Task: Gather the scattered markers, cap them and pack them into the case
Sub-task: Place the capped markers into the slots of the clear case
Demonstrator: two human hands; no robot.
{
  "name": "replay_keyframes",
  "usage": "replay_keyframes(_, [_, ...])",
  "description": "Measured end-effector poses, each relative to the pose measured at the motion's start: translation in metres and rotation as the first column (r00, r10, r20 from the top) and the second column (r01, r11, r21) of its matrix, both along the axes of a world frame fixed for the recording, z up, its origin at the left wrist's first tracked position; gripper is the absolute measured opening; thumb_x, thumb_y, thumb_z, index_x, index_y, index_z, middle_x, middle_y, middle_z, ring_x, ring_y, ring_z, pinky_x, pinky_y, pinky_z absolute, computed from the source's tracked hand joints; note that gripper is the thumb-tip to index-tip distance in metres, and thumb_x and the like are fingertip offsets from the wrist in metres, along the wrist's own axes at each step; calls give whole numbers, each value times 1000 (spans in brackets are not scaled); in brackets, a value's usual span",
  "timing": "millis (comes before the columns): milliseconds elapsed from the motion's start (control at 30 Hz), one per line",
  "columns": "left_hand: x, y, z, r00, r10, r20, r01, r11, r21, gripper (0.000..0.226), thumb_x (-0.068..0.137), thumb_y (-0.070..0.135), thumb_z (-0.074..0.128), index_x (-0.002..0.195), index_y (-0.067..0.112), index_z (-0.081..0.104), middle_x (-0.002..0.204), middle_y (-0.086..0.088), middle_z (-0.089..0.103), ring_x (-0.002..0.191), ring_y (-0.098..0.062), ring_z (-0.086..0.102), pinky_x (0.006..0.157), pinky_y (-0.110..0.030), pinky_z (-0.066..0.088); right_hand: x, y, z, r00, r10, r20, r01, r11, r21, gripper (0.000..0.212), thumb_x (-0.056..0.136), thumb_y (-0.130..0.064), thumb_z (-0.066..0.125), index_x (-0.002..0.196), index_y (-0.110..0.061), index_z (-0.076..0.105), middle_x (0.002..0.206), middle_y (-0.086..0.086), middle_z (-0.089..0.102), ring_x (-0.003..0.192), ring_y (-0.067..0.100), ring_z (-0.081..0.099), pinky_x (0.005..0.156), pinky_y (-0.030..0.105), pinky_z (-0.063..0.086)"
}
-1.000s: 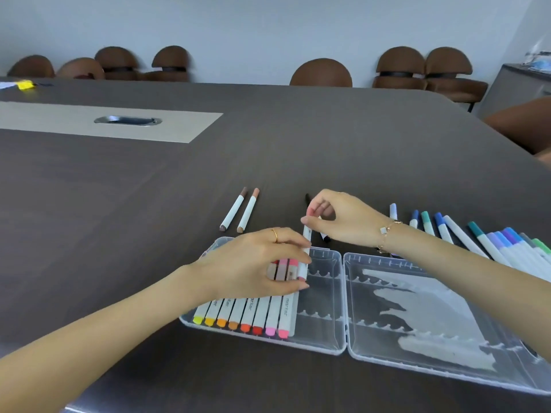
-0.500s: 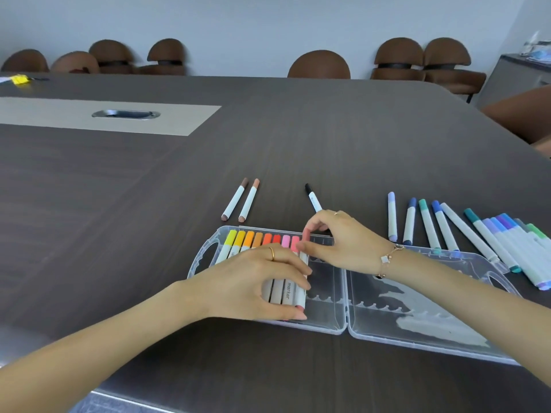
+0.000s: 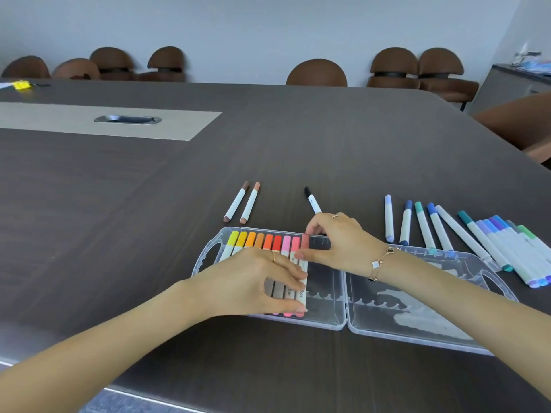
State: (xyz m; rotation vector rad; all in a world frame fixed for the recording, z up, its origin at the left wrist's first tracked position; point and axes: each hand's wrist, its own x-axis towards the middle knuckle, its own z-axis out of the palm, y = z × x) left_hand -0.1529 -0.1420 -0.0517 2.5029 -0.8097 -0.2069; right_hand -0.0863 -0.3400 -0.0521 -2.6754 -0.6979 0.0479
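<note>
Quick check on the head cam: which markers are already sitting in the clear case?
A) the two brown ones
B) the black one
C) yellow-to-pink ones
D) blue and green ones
C: the yellow, orange, red and pink markers stand in a row in the left half of the clear case; the blue and green markers, two brown markers and black marker lie on the table.

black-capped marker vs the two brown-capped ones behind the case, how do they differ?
The black-capped marker lies alone, its near end hidden behind the right hand; the two brown-capped markers lie side by side as a pair, in full view with no hand on them. Its far end leans left, theirs lean right. Its cap is black, theirs dark brown and tan. Shared: white barrels, lying flat on the table outside the case.
</note>
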Motion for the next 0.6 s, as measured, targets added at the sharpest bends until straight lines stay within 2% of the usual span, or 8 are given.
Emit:
replay_keyframes(100, [-1, -1, 4, 1000, 5, 3, -6, 1000, 9, 55, 73, 63, 54, 112, 29, 69, 120, 14, 63, 115, -1, 54, 101, -30, 44, 0, 1, 2, 1000, 10, 8, -10, 999, -39, 45, 80, -58, 60, 105, -21, 54, 107, -5, 56, 102, 14, 46, 91, 30, 38])
replay_keyframes(200, [-2, -4, 6, 1000, -1, -8, 2, 999, 54, 49, 79, 53, 56, 118, 24, 66, 126, 8, 61, 119, -6, 52, 105, -31, 39, 3, 1, 3, 997, 7, -75, -6, 1000, 10, 47, 75, -59, 64, 101, -21, 55, 105, -5, 54, 102, 15, 46, 92, 34, 42])
replay_keyframes(300, [-3, -3, 3, 1000, 2, -6, -2, 1000, 17, 52, 79, 56, 50, 117, 24, 67, 123, 7, 63, 115, -6, 55, 102, -33, 42, 7, 1, 6, 985, 7, -170, 0, 999, 41, 50, 70, -61, 66, 97, -22, 54, 100, -4, 55, 97, 15, 48, 88, 39, 46])
replay_keyframes(433, [-2, -4, 2, 997, -43, 67, 46, 998, -37, 27, 86, 33, 65, 109, 21, 72, 117, 9, 67, 113, 3, 54, 99, -7, 38, 4, 2, 10, 996, 24, -88, -23, 1000, 6, 48, 73, -58, 66, 98, -18, 56, 98, -3, 57, 93, 14, 49, 83, 34, 45])
replay_keyframes(533, [3, 0, 6, 994, -81, 73, 86, 994, -65, 25, 87, 27, 65, 109, 19, 72, 116, 9, 67, 111, 3, 56, 97, -7, 40, 9, 1, 13, 998, 50, -43, -54, 995, -81, 48, 75, -61, 62, 99, -20, 58, 99, -5, 59, 94, 13, 50, 85, 32, 43])
replay_keyframes(600, [10, 9, 11, 993, -68, 98, 75, 995, -73, 28, 88, 26, 63, 114, 20, 69, 119, 11, 65, 112, 4, 56, 97, -11, 43, 19, -1, 18, 995, 43, -89, -47, 998, -40, 44, 78, -61, 58, 96, -21, 62, 95, -8, 61, 90, 9, 54, 82, 27, 44])
